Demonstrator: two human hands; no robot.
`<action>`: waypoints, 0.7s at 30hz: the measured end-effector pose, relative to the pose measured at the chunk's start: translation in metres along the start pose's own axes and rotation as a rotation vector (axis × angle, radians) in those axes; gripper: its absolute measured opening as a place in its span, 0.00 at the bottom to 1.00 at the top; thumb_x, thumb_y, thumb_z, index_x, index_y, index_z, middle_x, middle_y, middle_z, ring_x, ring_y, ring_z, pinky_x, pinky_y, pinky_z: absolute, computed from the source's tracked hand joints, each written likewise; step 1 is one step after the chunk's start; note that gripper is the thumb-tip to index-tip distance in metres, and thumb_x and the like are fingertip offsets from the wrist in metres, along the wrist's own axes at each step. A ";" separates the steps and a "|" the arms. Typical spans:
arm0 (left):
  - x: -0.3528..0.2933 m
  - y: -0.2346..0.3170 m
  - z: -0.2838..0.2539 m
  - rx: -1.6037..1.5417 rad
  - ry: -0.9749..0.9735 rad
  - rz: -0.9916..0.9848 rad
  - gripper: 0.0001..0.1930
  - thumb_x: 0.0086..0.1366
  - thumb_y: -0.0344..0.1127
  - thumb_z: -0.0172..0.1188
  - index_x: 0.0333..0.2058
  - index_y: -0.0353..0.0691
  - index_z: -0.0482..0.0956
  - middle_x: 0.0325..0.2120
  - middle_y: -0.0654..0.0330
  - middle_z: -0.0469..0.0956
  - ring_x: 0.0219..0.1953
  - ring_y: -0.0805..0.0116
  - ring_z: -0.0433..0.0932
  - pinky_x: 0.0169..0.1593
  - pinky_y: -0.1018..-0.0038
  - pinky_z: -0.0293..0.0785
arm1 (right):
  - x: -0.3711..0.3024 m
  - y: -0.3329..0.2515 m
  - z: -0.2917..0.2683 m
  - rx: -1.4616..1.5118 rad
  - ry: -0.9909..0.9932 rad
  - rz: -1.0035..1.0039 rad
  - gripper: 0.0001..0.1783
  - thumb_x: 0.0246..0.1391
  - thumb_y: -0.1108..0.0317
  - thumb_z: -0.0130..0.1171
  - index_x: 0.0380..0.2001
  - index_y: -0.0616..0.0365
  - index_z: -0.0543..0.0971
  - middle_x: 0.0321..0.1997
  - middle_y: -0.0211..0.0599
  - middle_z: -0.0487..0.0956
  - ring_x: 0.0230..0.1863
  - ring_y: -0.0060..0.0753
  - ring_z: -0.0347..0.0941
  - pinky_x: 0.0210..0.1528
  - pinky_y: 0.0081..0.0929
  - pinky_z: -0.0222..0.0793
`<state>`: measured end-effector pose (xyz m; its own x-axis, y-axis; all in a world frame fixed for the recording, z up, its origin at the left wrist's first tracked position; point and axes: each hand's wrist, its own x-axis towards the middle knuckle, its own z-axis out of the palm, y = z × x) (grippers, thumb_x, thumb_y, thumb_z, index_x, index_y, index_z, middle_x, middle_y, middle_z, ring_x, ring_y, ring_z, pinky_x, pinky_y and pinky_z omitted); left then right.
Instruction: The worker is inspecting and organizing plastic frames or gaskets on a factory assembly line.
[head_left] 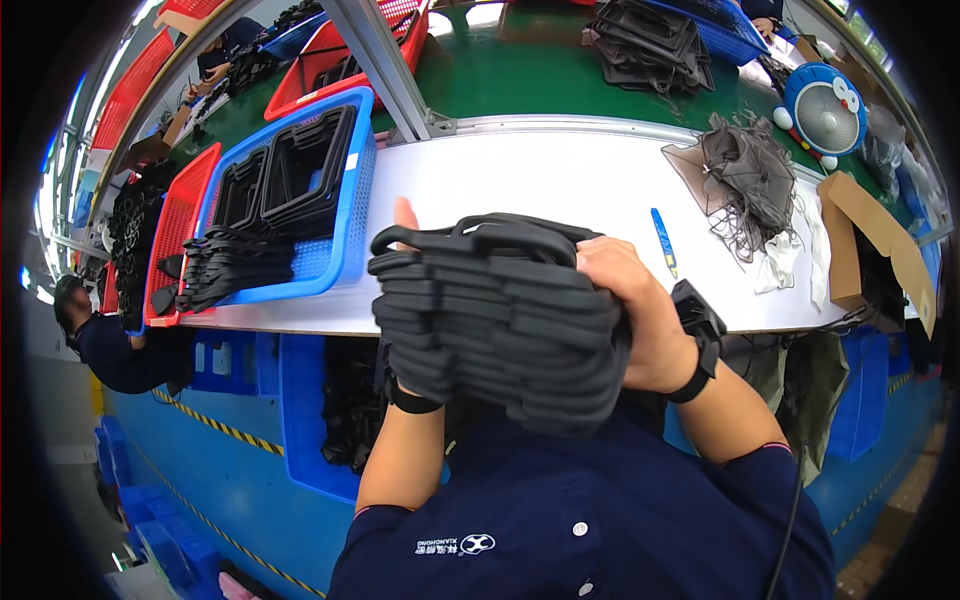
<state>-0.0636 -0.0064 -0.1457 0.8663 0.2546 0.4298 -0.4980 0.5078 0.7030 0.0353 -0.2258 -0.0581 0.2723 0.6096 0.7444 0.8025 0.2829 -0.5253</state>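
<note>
A thick stack of black padded frames [490,330] is held up in front of my chest, over the near edge of the white table [520,180]. My right hand [645,315] grips its right side, fingers bent over the top. On the other side my left hand [405,220] is mostly hidden behind the stack. Only a fingertip and the wrist show, and that hand supports the left end. Similar black frames [310,170] lie in a blue basket [350,215] to the left, some standing in piles and some in a flat bundle at its front.
A red basket [185,225] stands beside the blue one. On the table's right lie a blue pen-like tool [663,240], tangled dark mesh pieces [750,175] and a cardboard box [845,240]. A round blue fan [825,110] sits behind them. Another person [110,345] is at far left.
</note>
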 end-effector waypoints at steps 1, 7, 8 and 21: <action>0.006 0.012 0.015 -0.409 -0.141 0.020 0.27 0.77 0.40 0.41 0.69 0.35 0.54 0.66 0.52 0.63 0.64 0.67 0.66 0.68 0.70 0.61 | 0.007 -0.007 -0.004 -0.015 0.006 -0.039 0.40 0.42 0.66 0.74 0.60 0.54 0.69 0.48 0.35 0.77 0.49 0.41 0.73 0.60 0.41 0.62; 0.022 0.041 0.063 -0.031 0.354 -0.046 0.28 0.68 0.29 0.55 0.66 0.36 0.63 0.57 0.58 0.73 0.59 0.65 0.72 0.63 0.68 0.69 | 0.060 -0.036 -0.033 0.130 0.011 0.197 0.44 0.46 0.70 0.73 0.64 0.66 0.62 0.63 0.42 0.69 0.66 0.32 0.65 0.68 0.30 0.57; 0.019 0.040 0.055 -0.053 0.293 -0.060 0.28 0.67 0.27 0.56 0.65 0.36 0.64 0.57 0.58 0.73 0.60 0.66 0.71 0.63 0.68 0.68 | 0.071 -0.036 -0.033 0.242 0.043 0.243 0.40 0.48 0.73 0.69 0.63 0.66 0.63 0.62 0.41 0.71 0.64 0.28 0.66 0.66 0.27 0.59; 0.003 0.058 0.093 0.314 0.346 -0.191 0.26 0.70 0.41 0.57 0.62 0.36 0.66 0.56 0.52 0.73 0.59 0.60 0.71 0.64 0.63 0.65 | 0.058 -0.025 -0.033 0.688 -0.011 1.038 0.24 0.47 0.74 0.67 0.49 0.66 0.74 0.45 0.40 0.77 0.47 0.27 0.73 0.48 0.25 0.70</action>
<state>-0.0939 -0.0524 -0.0508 0.8790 0.4659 0.1012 -0.2708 0.3131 0.9103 0.0491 -0.2223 0.0117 0.6038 0.7822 -0.1535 -0.2347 -0.0096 -0.9720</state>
